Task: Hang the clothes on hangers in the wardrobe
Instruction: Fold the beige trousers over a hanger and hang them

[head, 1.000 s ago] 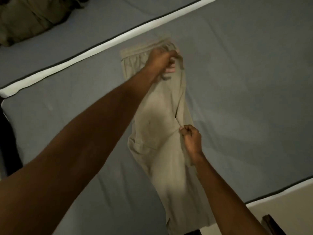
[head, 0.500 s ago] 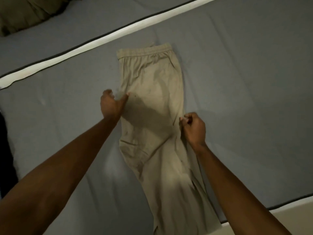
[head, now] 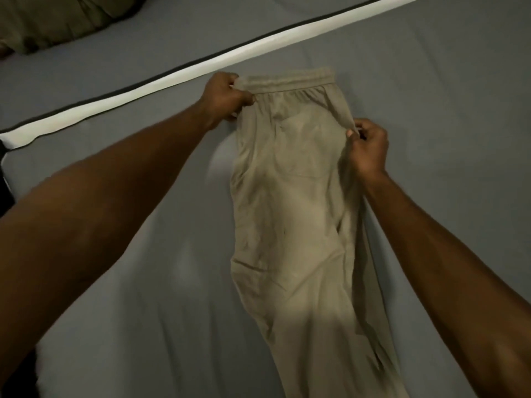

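Observation:
A pair of beige trousers point(head: 293, 214) lies folded lengthwise on the grey-blue mattress point(head: 143, 254), waistband at the far end, legs running off the bottom of the view. My left hand point(head: 224, 96) grips the left corner of the elastic waistband. My right hand point(head: 369, 146) pinches the right edge of the trousers a little below the waistband. No hanger and no wardrobe are in view.
A white strip with dark piping point(head: 201, 67) runs diagonally between two mattresses. A pile of olive-brown cloth point(head: 57, 21) lies at the top left on the far mattress. A dark gap point(head: 4, 179) shows at the left edge.
My left hand went from the trousers' left side edge up to the waistband corner. My right hand slid up the right edge toward the waistband. The view has shifted closer.

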`<state>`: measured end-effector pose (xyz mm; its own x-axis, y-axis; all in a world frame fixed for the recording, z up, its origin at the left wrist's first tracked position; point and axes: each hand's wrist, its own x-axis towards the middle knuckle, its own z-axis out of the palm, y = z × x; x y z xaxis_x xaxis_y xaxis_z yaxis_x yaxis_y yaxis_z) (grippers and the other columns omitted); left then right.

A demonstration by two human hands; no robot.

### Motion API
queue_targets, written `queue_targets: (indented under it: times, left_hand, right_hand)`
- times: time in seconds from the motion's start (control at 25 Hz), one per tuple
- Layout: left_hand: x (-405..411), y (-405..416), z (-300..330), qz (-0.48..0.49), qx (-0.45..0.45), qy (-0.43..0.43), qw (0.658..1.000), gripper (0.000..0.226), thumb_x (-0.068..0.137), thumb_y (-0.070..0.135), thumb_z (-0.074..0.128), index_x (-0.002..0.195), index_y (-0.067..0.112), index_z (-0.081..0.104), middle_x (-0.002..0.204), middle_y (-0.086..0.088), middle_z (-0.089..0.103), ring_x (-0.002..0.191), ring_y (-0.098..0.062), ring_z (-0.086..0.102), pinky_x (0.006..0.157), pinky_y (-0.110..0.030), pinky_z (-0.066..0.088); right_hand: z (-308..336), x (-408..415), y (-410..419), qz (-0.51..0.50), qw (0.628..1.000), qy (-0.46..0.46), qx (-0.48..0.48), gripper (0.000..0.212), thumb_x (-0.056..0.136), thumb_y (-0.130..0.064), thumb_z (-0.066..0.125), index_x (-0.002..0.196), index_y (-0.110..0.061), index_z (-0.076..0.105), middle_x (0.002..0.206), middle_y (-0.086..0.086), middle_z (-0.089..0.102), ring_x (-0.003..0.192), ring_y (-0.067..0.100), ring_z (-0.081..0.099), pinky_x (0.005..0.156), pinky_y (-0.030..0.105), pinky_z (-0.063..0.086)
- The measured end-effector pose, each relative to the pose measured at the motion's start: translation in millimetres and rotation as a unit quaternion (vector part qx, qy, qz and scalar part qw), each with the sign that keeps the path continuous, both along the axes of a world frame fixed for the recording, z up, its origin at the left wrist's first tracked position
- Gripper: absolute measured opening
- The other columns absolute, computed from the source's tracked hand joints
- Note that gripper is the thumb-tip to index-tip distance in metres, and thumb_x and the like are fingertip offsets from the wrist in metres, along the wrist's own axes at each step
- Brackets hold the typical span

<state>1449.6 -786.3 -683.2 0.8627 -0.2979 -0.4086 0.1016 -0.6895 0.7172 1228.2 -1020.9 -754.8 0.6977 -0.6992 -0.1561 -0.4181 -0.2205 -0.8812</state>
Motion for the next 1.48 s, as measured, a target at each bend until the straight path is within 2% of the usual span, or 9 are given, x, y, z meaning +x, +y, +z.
queue_targets:
  times: [0.2,0.28,0.4,0.6,0.76,0.88,1.0,1.28,1.48]
  left_hand:
    - [17.0,44.3,-8.5,0.194,-0.096,0.096,0.972,0.021,0.064,-0.006,0.070,0.068,0.012,0.059,0.060,-0.003,0.053,0.046,-0.014,0.052,0.051,-0.026,0.044]
    - [6.2,49.8,-21.1,0.206,-0.138,0.165,0.955,0.015,0.070,0.000,0.079,0.081,0.002,0.070,0.070,-0.007,0.069,0.059,-0.020,0.068,0.057,-0.028,0.053]
    - [2.4,43.2,-34.7,0.238,-0.189,0.179,0.936,0.047,0.070,0.013,0.094,0.109,-0.004,0.072,0.103,-0.012,0.077,0.084,-0.021,0.077,0.067,-0.031,0.061]
    - [4.5,38.9,-43.8,0.255,-0.248,0.126,0.926,0.036,0.081,0.014,0.087,0.110,-0.004,0.074,0.101,-0.011,0.078,0.091,-0.021,0.077,0.076,-0.033,0.062]
    - [-48.6,53.3,-43.2,0.266,-0.153,0.063,0.950,0.040,0.073,0.045,0.090,0.088,0.013,0.072,0.088,0.001,0.076,0.086,-0.016,0.075,0.074,-0.029,0.061]
    - [-123.4,85.5,-47.7,0.230,-0.109,0.092,0.963,0.062,0.072,0.066,0.083,0.110,0.019,0.071,0.105,0.003,0.075,0.095,-0.014,0.073,0.076,-0.033,0.062]
    - [-222.2,117.0,-45.5,0.190,-0.122,0.191,0.955,0.049,0.083,0.047,0.080,0.117,0.012,0.072,0.091,0.004,0.078,0.075,-0.013,0.074,0.056,-0.029,0.056]
    - [-367.6,159.1,-33.8,0.326,-0.244,0.256,0.877,0.047,0.081,0.015,0.083,0.124,0.016,0.064,0.116,-0.002,0.075,0.109,-0.028,0.071,0.079,-0.036,0.060]
    - [-389.0,156.4,-27.1,0.292,-0.240,0.223,0.899,0.062,0.085,0.005,0.079,0.139,0.021,0.053,0.120,-0.002,0.073,0.108,-0.026,0.072,0.079,-0.041,0.062]
  right_hand:
    - [-0.8,45.9,3.9,0.018,1.000,-0.006,-0.013,0.020,0.088,-0.017,0.064,0.103,-0.012,0.077,0.099,0.002,0.076,0.094,0.018,0.071,0.083,0.026,0.054]
    - [-14.5,54.1,8.5,0.031,0.996,0.061,-0.054,0.019,0.093,-0.026,0.064,0.101,-0.010,0.073,0.100,0.004,0.075,0.093,0.020,0.068,0.081,0.032,0.052]
    - [-22.6,57.0,2.7,0.024,0.995,0.081,-0.049,0.021,0.094,-0.033,0.064,0.094,-0.012,0.069,0.093,0.001,0.071,0.087,0.016,0.064,0.079,0.035,0.052]
    - [-23.0,51.6,-12.6,0.034,0.994,0.053,0.090,0.014,0.091,-0.027,0.072,0.089,-0.014,0.068,0.078,-0.003,0.070,0.070,0.007,0.061,0.071,0.030,0.054]
    - [0.0,22.4,-15.6,0.044,0.960,-0.014,0.275,0.007,0.097,-0.014,0.066,0.102,-0.013,0.062,0.077,-0.007,0.063,0.063,0.001,0.055,0.066,0.020,0.048]
    - [0.3,-42.7,-11.8,0.068,0.968,0.020,0.242,0.028,0.092,-0.006,0.071,0.118,-0.008,0.060,0.086,-0.003,0.066,0.076,0.004,0.061,0.078,0.021,0.052]
    - [-0.8,-114.9,6.5,0.050,0.965,0.038,0.255,0.022,0.091,0.002,0.071,0.109,-0.008,0.065,0.070,-0.011,0.067,0.068,0.003,0.060,0.071,0.020,0.053]
    - [13.8,-232.8,43.4,-0.002,0.957,0.078,0.280,0.031,0.080,0.011,0.077,0.107,0.000,0.067,0.068,-0.006,0.068,0.064,0.008,0.062,0.062,0.021,0.054]
    - [29.6,-262.4,56.4,0.064,0.937,0.119,0.323,0.026,0.084,0.008,0.074,0.109,0.006,0.069,0.078,-0.006,0.076,0.071,0.009,0.071,0.069,0.021,0.058]
